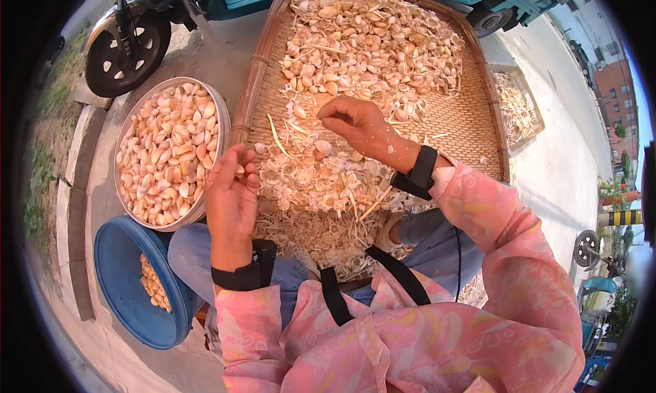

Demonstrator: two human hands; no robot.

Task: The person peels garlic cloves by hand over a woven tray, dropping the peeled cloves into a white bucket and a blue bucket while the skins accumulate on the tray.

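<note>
My left hand [231, 196] is at the left edge of a woven bamboo tray [258, 106], its fingers curled around a garlic clove [240, 170]. Another clove [260, 148] shows just beyond its fingertips. Over the middle of the tray, my right hand [365, 128] is closed in a pinch; anything between thumb and fingers is hidden. Bits of skin stick to the back of that hand. Loose garlic cloves [369, 45] cover the far part of the tray. Papery garlic skins [321, 181] and dry stem pieces lie in the near part, among a few cloves.
Left of the tray stands a white bucket [222, 130] full of cloves. A blue bucket [181, 311] nearer me holds some peeled cloves. A crate [536, 109] of husks sits to the right. Skins are heaped between my legs. Vehicle wheels [130, 55] are beyond the tray.
</note>
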